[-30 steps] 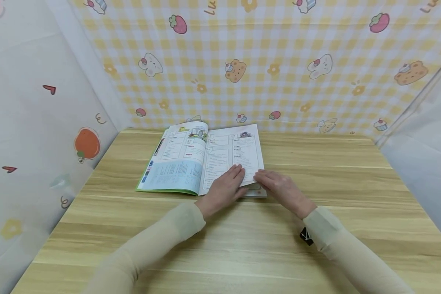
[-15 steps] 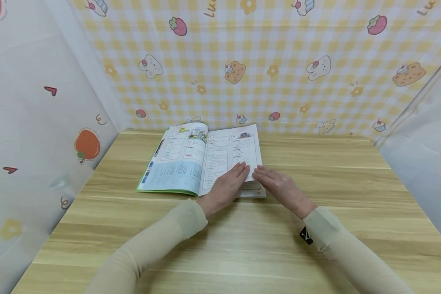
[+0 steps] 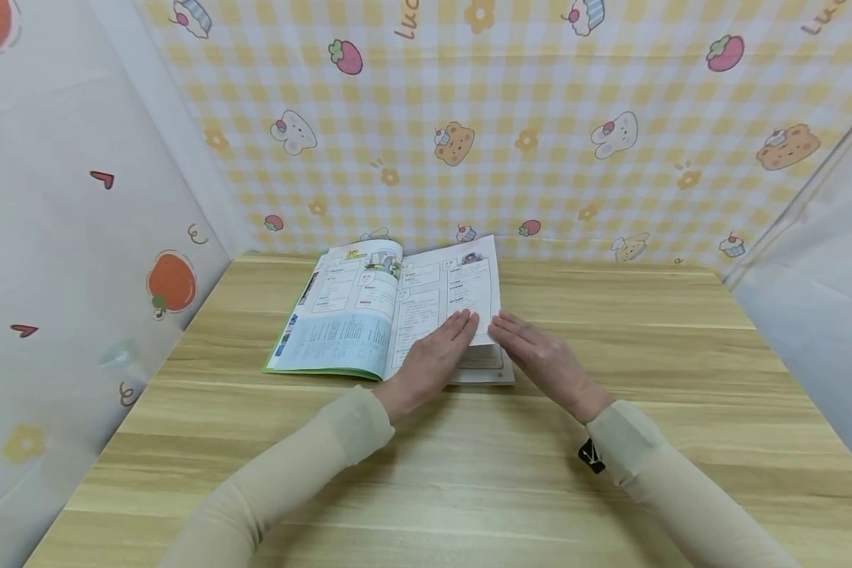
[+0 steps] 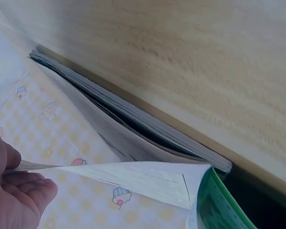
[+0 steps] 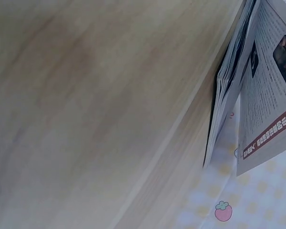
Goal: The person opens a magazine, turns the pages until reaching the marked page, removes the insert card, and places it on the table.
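An open book [image 3: 334, 323] with a green cover edge lies on the table, its left page partly light blue. My left hand [image 3: 429, 359] pinches the lower right part of the right-hand page [image 3: 470, 288], which is raised off the sheets beneath. In the left wrist view, the left hand [image 4: 14, 191] has the paper between thumb and fingers, and the page [image 4: 152, 176] bends away from the stack. Beside the page's right edge is my right hand [image 3: 543, 359], fingers straight and together. Its thumb is hidden. The right wrist view shows printed paper [image 5: 269, 102] but no hand.
The wood-grain table [image 3: 426, 489] extends around the book. Behind it hangs a yellow checked cloth [image 3: 525, 102] with cartoon prints; a white printed cloth [image 3: 64, 260] is at the left. A dark watch-like object [image 3: 592, 456] sits at the right wrist.
The page's lower right corner has risen, uncovering more of the sheet below. My left thumb, earlier visible, is now under the page. The right hand has shifted slightly away from the table's front.
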`<state>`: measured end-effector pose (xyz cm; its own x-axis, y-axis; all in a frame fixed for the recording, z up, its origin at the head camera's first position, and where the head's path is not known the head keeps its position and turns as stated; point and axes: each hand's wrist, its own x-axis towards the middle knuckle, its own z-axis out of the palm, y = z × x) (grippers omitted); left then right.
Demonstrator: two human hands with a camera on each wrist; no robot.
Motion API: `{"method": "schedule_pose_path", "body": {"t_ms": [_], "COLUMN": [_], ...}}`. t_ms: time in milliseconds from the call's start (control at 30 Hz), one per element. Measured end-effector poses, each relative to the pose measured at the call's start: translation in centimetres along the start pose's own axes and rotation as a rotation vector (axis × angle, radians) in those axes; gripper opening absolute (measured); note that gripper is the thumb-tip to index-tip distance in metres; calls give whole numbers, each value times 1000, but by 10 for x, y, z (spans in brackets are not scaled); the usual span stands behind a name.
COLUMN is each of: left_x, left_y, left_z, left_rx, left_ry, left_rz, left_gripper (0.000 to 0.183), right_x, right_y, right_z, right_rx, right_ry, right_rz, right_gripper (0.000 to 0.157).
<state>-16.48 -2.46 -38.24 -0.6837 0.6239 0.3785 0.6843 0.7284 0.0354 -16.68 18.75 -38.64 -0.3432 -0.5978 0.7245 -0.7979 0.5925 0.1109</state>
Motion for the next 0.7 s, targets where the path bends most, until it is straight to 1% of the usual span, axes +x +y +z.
{"method": "schedule_pose_path", "body": {"t_ms": [67, 167, 267, 333, 367, 467, 567, 633, 700], "left_x": [-1, -3, -5, -7, -8, -10, -13, -16, -18], "left_y": [-2, -7, -13, -18, -20, -27, -34, -39, -43], "left_z": [-1, -3, -6, -7, -7, -7, -8, -10, -12], "left_rx": [0, 6, 4, -1, -4, -6, -7, -3, -1], "left_ry": [24, 64, 82, 81, 86, 101, 106, 95, 67], "left_rz": [4, 3, -19, -44, -58, -94, -131, -168, -214], "left_gripper": [47, 47, 48, 50, 50, 51, 53, 56, 58], "right_x": [-1, -2, -3, -6, -7, -11, -13, -13, -13], "right_y": [0, 2, 3, 3, 3, 1, 0, 0, 0], "right_z": [1, 3, 4, 4, 4, 4, 5, 6, 7], "right_rx": [17, 52, 84, 111, 127, 193, 249, 275, 290], "right_ry": [23, 48, 25, -36, -84, -267, -432, -493, -531], "right_rz": [18, 72, 140, 185, 207, 270, 308, 314, 315], "right_gripper": [53, 56, 55, 52, 51, 48, 49, 51, 53]}}
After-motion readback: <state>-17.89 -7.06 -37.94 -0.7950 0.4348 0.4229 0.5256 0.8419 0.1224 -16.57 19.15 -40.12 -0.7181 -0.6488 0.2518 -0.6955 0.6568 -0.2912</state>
